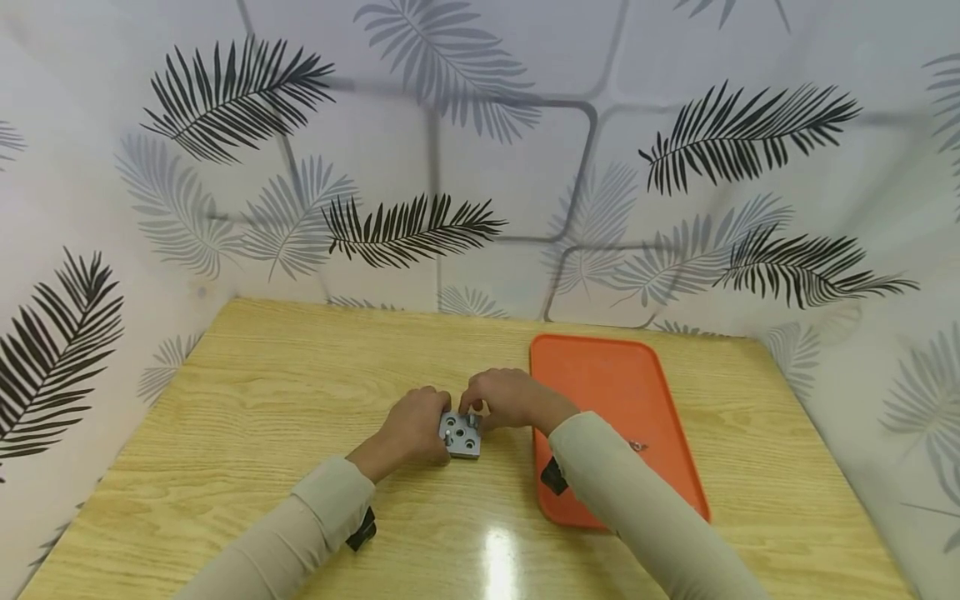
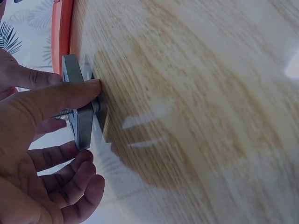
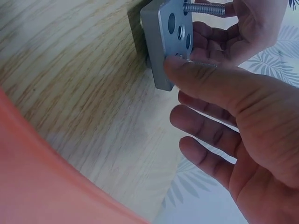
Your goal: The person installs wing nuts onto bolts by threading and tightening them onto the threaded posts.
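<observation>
Metal plate [image 3: 161,51]: plain silver-grey. Bolts [image 3: 205,8]: silver. Tray [image 1: 596,375]: plain orange-red. Tabletop [image 1: 300,358]: yellow, streaked wood grain (paler in the wrist views). Wall covering [image 1: 510,183]: pale grey, black and grey feathery fronds, darker lines. Sleeves [image 1: 633,500]: pale beige.

A small assembly corner, by the look of it from here — whether in a home or a workshop, I can't tell. Leaf-print walls [image 1: 495,158] closely surround the glossy wood-grain tabletop [image 1: 315,354], homely enough, but the drilled metal plate [image 1: 462,450] with its threaded bolts [image 3: 205,8], near an orange tray [image 1: 592,375], suggests bench work.
</observation>
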Action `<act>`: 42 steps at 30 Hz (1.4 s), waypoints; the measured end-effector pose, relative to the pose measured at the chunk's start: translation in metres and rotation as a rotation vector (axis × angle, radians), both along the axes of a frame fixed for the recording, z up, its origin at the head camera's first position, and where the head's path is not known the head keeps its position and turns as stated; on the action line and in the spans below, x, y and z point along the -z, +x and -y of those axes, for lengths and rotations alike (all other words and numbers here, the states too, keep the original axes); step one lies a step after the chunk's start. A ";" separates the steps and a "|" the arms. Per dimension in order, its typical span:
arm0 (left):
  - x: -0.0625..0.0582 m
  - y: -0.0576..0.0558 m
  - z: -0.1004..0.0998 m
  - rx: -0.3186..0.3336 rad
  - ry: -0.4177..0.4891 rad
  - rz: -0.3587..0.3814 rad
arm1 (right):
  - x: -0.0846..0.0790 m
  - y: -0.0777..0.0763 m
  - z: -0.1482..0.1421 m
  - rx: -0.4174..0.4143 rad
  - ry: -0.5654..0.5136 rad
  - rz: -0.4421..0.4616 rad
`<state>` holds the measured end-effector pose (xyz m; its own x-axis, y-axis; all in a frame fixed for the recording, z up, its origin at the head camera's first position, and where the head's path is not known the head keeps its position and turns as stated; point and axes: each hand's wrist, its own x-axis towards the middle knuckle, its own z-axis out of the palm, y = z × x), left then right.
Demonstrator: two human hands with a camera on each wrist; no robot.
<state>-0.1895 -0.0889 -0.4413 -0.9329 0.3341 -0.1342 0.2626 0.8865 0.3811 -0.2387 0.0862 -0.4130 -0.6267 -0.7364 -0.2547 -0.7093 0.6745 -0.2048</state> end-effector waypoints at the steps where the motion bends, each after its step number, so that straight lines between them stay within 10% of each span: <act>1: 0.000 0.000 0.000 0.000 0.001 0.002 | 0.000 0.000 0.000 0.000 -0.002 0.005; 42: -0.006 0.002 -0.006 -0.056 -0.039 0.011 | 0.003 0.008 -0.012 -0.015 -0.027 -0.124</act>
